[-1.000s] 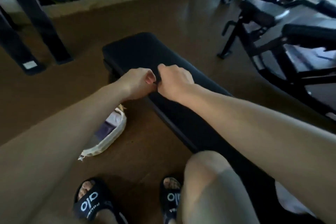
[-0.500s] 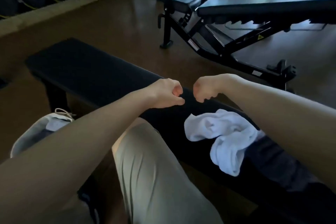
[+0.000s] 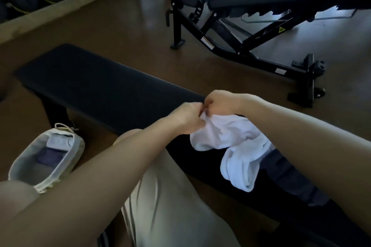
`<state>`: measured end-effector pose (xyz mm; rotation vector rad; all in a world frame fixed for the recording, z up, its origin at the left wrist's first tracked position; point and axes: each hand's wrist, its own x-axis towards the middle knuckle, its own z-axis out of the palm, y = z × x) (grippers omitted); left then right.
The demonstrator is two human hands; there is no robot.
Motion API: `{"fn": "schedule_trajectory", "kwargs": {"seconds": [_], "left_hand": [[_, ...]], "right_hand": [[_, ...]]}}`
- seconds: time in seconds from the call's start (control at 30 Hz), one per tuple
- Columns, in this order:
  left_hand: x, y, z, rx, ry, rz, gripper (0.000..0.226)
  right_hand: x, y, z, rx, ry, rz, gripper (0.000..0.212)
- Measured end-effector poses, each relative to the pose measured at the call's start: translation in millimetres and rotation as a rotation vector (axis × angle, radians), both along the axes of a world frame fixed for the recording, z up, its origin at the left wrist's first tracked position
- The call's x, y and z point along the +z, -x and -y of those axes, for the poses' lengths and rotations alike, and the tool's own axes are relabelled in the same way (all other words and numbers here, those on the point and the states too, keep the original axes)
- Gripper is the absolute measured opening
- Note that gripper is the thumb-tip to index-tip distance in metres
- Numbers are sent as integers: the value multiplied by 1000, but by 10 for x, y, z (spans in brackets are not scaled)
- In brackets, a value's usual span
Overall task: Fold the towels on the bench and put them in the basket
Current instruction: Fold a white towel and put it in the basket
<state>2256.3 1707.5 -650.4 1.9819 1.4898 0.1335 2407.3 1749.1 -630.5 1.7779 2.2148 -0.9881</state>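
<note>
Both hands, left hand [image 3: 187, 119] and right hand [image 3: 217, 102], pinch one edge of the crumpled white towel [image 3: 230, 146] lying on the black bench [image 3: 104, 90]. The basket [image 3: 47, 158] sits on the floor beside the bench, folded cloths inside.

Half a second ago both fists hung apart above the tabletop, holding nothing; now the left hand [image 3: 187, 117] and right hand [image 3: 217, 102] have dropped together onto the white towel [image 3: 230, 142]; each pinches its far edge, lifting that edge slightly.
</note>
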Motion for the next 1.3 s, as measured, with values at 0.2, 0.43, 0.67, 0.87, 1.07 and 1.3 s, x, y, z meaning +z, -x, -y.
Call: {"fn": "schedule_trajectory", "kwargs": {"seconds": [0.2,0.43,0.67,0.87,1.07,1.3], "left_hand": [[365,426,-297,321,-72,218,12],[754,1118,-488,615,-326,312,11],[1027,1798,-613,575,-496,134,26],[1214,2180,-553,141,-396,-353,53],[1215,2452,-812,490,-544,-388,29],[1511,2498,-1115,893,-675,-76,29]], "right_hand": [[242,247,-131,-71,-115,-252,10],[147,384,-199,-135,-106,-121,6],[192,498,-310,-367,-53,-183,27],[293,519,-452,-323,-218,-133,33],[414,417,-654,-297,-405,-48,29],[784,472,-748,-334,-1048,-334,14]]}}
